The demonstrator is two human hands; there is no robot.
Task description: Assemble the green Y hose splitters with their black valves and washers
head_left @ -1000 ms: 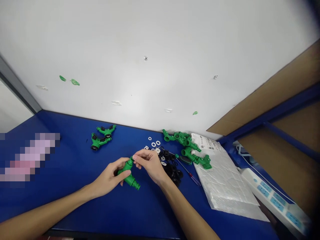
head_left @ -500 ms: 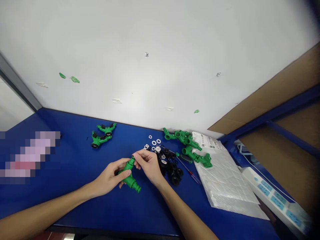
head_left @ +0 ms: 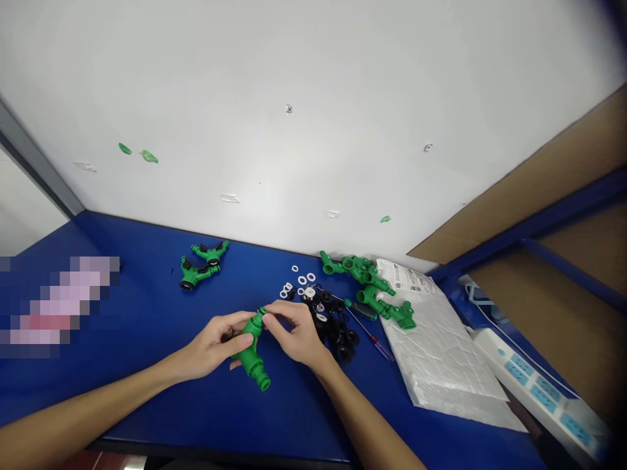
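Blue table (head_left: pixel 142 313) before white wall (head_left: pixel 294 52). Clasping green fitting (head_left: pixel 249 359) in left hand (head_left: pixel 215 346), between front and back edges; pinching tip (head_left: pixel 261 312) with right hand (head_left: pixel 294 331). Could twist loose if clasped slackly or pressed unevenly.

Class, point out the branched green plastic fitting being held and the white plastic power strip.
Held branched green plastic fitting (head_left: pixel 249 357), head view, mid-body.
White plastic power strip (head_left: pixel 543 391), head view, middle of its socketed face.

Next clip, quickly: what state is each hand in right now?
Left hand: closed, holding the green fitting.
Right hand: closed in a pinch at the fitting's far end; whether it grips something small cannot be told.
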